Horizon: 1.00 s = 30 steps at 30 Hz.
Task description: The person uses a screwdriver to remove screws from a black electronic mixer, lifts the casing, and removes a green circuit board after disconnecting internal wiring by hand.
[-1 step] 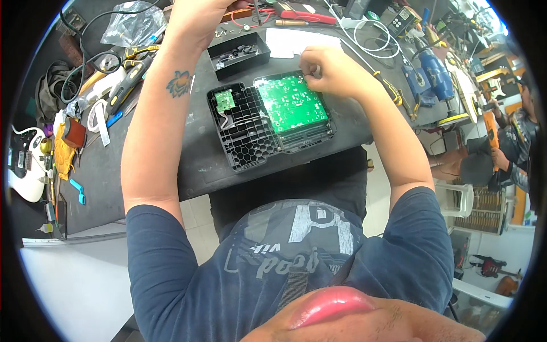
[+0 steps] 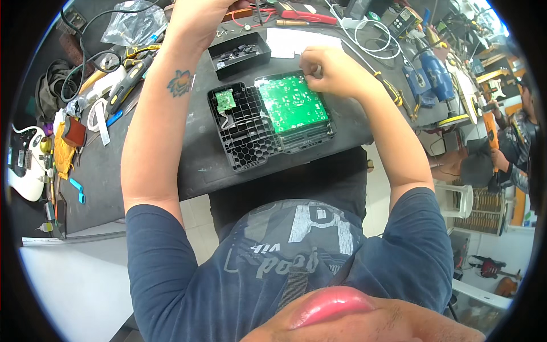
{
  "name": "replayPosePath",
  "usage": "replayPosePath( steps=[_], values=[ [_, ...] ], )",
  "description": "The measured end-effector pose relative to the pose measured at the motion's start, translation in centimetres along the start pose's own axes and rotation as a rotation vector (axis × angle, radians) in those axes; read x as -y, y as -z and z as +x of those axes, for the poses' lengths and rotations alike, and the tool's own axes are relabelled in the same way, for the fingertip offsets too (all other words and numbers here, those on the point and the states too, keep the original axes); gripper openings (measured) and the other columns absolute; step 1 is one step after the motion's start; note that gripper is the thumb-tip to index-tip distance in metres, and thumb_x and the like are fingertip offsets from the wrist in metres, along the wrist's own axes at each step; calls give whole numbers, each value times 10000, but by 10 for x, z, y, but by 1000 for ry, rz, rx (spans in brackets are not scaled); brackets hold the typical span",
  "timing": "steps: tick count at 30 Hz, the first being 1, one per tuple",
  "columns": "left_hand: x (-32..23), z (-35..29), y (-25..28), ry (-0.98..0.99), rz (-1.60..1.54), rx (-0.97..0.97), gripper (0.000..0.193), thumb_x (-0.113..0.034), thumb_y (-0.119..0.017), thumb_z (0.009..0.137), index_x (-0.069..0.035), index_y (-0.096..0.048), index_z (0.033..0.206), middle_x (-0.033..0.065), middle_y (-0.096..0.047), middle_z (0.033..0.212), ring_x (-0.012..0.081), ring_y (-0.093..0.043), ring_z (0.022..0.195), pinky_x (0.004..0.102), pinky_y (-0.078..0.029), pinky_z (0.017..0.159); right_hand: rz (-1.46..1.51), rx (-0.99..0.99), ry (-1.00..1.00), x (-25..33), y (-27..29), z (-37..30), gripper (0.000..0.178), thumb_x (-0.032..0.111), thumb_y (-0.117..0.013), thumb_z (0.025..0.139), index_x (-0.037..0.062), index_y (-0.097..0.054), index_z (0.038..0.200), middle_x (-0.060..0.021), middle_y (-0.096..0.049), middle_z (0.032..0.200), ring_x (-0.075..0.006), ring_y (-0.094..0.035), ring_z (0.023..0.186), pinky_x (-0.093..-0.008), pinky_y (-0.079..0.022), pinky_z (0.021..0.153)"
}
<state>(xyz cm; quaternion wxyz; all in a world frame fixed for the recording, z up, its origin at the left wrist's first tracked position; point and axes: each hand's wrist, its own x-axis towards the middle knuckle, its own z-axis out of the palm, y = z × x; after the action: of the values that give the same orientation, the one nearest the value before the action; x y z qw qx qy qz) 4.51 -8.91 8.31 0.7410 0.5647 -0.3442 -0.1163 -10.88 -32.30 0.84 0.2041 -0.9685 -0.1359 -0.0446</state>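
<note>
Some of the left hand (image 2: 204, 17) shows at the upper edge; its grip, unreadable. Right hand (image 2: 326, 69) curls at the far right corner of the green circuit board (image 2: 293, 105), perhaps steadying it; cannot tell if it pinches anything. Board lies in black casing (image 2: 253, 153), apparently its seat. Beyond, black tray (image 2: 245, 66) corrals small dark parts (image 2: 236, 54), presumably against scattering.

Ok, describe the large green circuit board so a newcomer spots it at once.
On the dark workbench lies an open black plastic casing. The large green circuit board fills most of its right half, the right hand by its upper right corner. It is far bigger than the small green board at the casing's upper left.
</note>
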Motion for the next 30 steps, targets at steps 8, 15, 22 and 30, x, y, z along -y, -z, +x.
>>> replayPosePath(
  steps=[8, 15, 22, 30],
  values=[
    [9, 3, 3, -3, -47, 43, 87, -72, -775, 934, -16, -710, 951, 49, -731, 821, 92, -646, 680, 219, -521, 641, 160, 71, -61, -3, 5, 7, 166, 46, -677, 742, 5, -647, 900, -78, -663, 906, -209, -629, 812, -340, -538, 728],
    [13, 4, 2, -5, -35, 50, 95, -76, -776, 934, -10, -716, 965, 52, -730, 838, 102, -655, 701, 229, -532, 652, 135, 117, -69, -6, 7, 9, 137, 55, -663, 732, -1, -608, 844, -84, -676, 963, -199, -632, 840, -333, -542, 724],
    [9, 5, 6, 16, -68, 15, 91, -75, -775, 934, -14, -716, 967, 58, -732, 854, 106, -661, 708, 233, -544, 662, 204, 134, -55, -9, 15, 13, 157, 102, -676, 730, 11, -621, 846, -72, -704, 993, -187, -654, 895, -342, -556, 762],
    [0, 11, 27, -67, -161, -11, 46, -40, -748, 945, -22, -705, 949, 49, -719, 857, 108, -659, 711, 218, -536, 654, 69, 111, -60, 30, 32, 87, 129, 96, -696, 779, 50, -666, 896, -20, -691, 920, -152, -653, 927, -343, -537, 734]
  ],
)
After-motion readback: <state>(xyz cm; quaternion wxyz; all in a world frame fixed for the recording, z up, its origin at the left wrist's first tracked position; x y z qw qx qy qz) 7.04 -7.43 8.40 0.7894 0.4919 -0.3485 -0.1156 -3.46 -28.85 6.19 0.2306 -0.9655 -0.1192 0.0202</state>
